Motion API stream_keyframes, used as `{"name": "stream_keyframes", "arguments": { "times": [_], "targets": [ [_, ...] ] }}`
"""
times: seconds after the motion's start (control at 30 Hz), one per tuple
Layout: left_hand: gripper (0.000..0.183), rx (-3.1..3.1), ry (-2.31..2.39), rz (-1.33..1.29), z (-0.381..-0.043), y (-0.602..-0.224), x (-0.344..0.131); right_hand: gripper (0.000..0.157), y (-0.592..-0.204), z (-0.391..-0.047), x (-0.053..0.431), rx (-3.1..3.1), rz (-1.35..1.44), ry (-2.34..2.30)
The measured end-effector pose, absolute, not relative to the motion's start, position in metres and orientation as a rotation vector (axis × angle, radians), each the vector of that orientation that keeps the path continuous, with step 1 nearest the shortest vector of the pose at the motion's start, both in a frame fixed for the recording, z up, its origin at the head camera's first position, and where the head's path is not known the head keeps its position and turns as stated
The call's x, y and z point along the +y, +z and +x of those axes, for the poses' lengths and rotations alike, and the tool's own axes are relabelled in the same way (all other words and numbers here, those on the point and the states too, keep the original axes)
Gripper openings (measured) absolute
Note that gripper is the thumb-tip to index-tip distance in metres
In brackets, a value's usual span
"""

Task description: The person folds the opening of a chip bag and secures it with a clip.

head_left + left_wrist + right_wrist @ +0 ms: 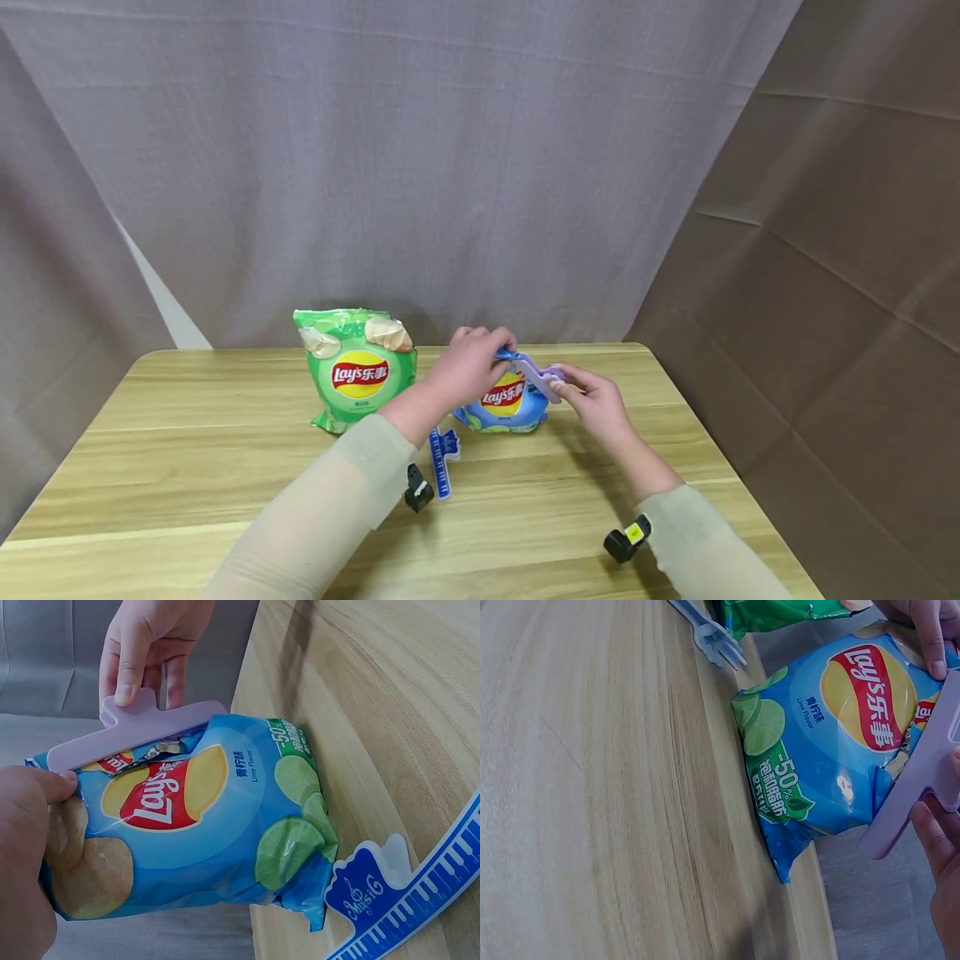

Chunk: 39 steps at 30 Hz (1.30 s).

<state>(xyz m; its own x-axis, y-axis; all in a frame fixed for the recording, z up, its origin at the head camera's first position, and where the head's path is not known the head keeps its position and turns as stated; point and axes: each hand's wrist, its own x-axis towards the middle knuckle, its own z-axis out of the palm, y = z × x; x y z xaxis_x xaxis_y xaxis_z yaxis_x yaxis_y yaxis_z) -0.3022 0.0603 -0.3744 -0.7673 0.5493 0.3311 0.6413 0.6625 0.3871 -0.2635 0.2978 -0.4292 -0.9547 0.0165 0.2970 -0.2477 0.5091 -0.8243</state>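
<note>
A blue lime-flavor Lay's chip bag (202, 855) stands on the table with its top folded over. My left hand (471, 362) grips the bag's upper left corner, thumb on the front near the fold. A light purple bag clip (142, 733) lies along the folded top edge. My right hand (597, 406) pinches the clip's handle between thumb and fingers. In the right wrist view, the clip (911, 799) runs across the bag's crumpled top, one end sticking out past its side.
To the left stands a green Lay's chip bag (360, 404) near the table's back edge. A blue bag clip (441, 467) with piano keys and "Music" on it lies in front of the blue bag, by my left wrist. Grey curtains (450, 167) hang behind the wooden table (187, 467).
</note>
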Motion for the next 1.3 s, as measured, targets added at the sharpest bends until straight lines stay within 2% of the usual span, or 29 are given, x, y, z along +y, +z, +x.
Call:
{"name": "stream_keyframes", "arguments": {
  "times": [0.8,1.3],
  "targets": [
    [0.022,-2.695,-0.728,-0.943,-0.3010,-0.3738,0.0620,0.036,-0.4234,-0.2645,0.2929,-2.461,0.260,1.508],
    [0.030,-2.640,-0.625,-0.984,-0.3036,-0.3753,0.0570,0.038,-0.4275,-0.2691,0.2946,-2.422,0.337,1.583]
  ]
}}
